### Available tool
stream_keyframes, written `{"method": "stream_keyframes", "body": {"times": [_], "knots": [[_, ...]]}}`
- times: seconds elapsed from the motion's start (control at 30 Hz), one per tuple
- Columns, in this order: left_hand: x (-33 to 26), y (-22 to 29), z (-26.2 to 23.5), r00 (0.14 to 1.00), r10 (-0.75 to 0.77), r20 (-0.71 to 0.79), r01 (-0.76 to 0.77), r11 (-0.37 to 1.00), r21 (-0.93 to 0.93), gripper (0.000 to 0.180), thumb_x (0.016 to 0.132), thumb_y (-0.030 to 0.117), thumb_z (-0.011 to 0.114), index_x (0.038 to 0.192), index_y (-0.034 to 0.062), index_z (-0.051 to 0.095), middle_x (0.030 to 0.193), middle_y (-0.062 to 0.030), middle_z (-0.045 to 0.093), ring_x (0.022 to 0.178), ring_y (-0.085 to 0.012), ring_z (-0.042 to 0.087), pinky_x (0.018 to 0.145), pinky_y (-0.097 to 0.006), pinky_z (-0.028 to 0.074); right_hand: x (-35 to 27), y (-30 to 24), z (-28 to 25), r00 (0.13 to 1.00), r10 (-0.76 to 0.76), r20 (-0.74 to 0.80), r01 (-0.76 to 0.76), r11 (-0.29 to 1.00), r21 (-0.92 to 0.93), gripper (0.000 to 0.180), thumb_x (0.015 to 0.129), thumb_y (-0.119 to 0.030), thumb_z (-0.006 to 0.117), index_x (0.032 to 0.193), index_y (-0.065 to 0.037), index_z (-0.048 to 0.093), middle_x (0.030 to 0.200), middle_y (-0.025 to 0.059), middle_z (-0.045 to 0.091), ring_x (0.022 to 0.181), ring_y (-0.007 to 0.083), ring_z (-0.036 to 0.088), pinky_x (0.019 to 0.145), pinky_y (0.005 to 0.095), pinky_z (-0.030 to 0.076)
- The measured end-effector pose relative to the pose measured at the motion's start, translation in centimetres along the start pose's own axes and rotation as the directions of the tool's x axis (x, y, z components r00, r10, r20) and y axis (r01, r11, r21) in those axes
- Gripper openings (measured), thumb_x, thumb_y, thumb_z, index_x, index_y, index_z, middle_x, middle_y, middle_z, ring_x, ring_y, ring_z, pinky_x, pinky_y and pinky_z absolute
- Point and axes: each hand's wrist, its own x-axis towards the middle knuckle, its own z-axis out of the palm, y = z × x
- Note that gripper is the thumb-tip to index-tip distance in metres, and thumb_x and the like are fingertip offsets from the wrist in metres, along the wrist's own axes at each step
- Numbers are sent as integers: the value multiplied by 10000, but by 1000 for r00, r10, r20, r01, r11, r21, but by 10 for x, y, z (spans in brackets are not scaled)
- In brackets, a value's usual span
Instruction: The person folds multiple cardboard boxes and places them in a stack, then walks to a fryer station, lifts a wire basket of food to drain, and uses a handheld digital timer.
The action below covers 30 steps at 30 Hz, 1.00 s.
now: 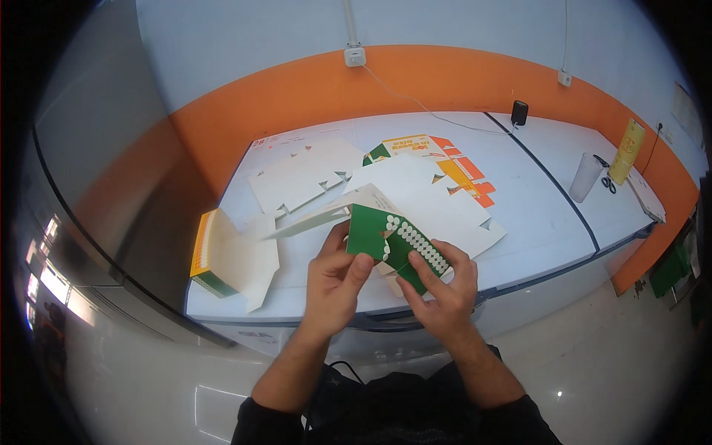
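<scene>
White table (pixel 534 200) strewn with flat card cutouts (pixel 304 178), and over its near edge the left hand (pixel 335 285) and right hand (pixel 443 285) both pinch a green carton (pixel 386 241), raised for folding.

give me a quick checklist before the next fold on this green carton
1. Left hand grips the green carton blank at its left edge: ok.
2. Right hand pinches the dotted flap from the right: ok.
3. Blank held over the white table, not resting on it: ok.
4. Flat blanks lie close behind, apart from the hands: ok.
5. Part-folded box sits at the left, out of the way: ok.
6. Flap tab lined up with its slot: cannot tell, fingers cover it.
</scene>
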Motion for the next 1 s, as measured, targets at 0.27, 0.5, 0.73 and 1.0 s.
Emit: {"method": "stream_keyframes", "body": {"times": [0.27, 0.5, 0.73, 1.0], "knots": [[8, -1, 2, 966, -141, -219, 55, 932, -358, 294, 1024, 186, 556, 1069, -65, 701, 1329, -143, 567, 1134, -221, 604, 991, -399, 494, -5, -18, 12, 998, 66, -23, -65, 997, 47, 536, 686, -181, 869, 1204, -213, 732, 1164, 133, 608, 1001, 290, 615, 789, 376, 528], [6, -8, 6, 985, -102, -141, 53, 947, -317, 298, 1005, 143, 577, 1209, -69, 628, 1263, -103, 601, 1121, -207, 607, 992, -382, 491, -5, -18, 15, 999, 4, -38, -3, 1000, 20, 549, 675, -178, 879, 1204, -194, 731, 1145, 132, 589, 991, 292, 610, 807, 367, 534], [-5, -25, 17, 981, -109, -158, 91, 989, -117, 326, 1010, 85, 582, 1315, -25, 547, 1166, -61, 640, 1062, -146, 605, 902, -258, 488, 5, -23, -2, 978, 170, 124, -207, 884, 419, 501, 800, -137, 792, 1271, -28, 663, 1133, 165, 596, 918, 281, 649, 737, 336, 556], [9, -3, 6, 917, -276, 287, 163, 918, 362, 364, 1073, 238, 434, 1298, -30, 532, 996, -152, 672, 896, -186, 611, 843, -333, 492, 45, 16, -20, 994, -38, 99, -2, 927, 374, 410, 861, -76, 725, 1267, -59, 670, 1185, 141, 663, 755, 198, 673, 647, 291, 548]]}}
